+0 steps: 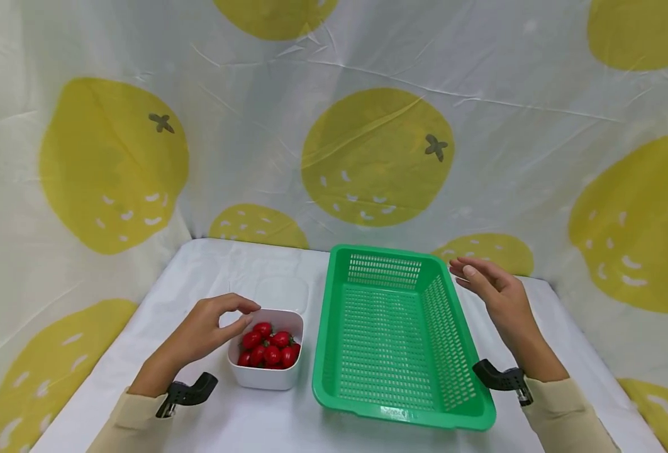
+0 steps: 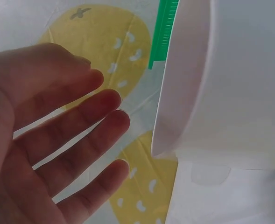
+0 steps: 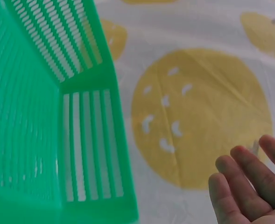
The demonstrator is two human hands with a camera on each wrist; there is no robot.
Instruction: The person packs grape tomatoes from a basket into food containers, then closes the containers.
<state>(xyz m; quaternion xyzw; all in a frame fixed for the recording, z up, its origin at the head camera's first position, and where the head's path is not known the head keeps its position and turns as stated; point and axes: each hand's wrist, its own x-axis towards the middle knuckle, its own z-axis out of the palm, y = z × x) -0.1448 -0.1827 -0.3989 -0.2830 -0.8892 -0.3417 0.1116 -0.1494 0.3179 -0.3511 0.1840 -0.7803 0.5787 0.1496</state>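
Observation:
Several small red cherry tomatoes point(image 1: 272, 354) lie in a white square container point(image 1: 267, 379) left of the middle of the table. My left hand point(image 1: 209, 328) hovers at that container's upper left side, thumb and fingers loosely bent. In the left wrist view the fingers point(image 2: 110, 99) stand apart from the container's wall point(image 2: 249, 84) and hold nothing. A green perforated basket point(image 1: 404, 413), with nothing in it, sits to the right of the container. Beside its far right rim my right hand point(image 1: 495, 299) is raised, its fingers extended. The right wrist view shows space between that hand and the basket point(image 3: 128, 186).
A clear, flat, lid-like piece point(image 1: 282, 294) lies on the white tabletop point(image 1: 215, 267) behind the container. White cloth with large yellow fruit prints point(image 1: 376, 157) hangs behind and beside the table. A narrow strip of table separates container and basket.

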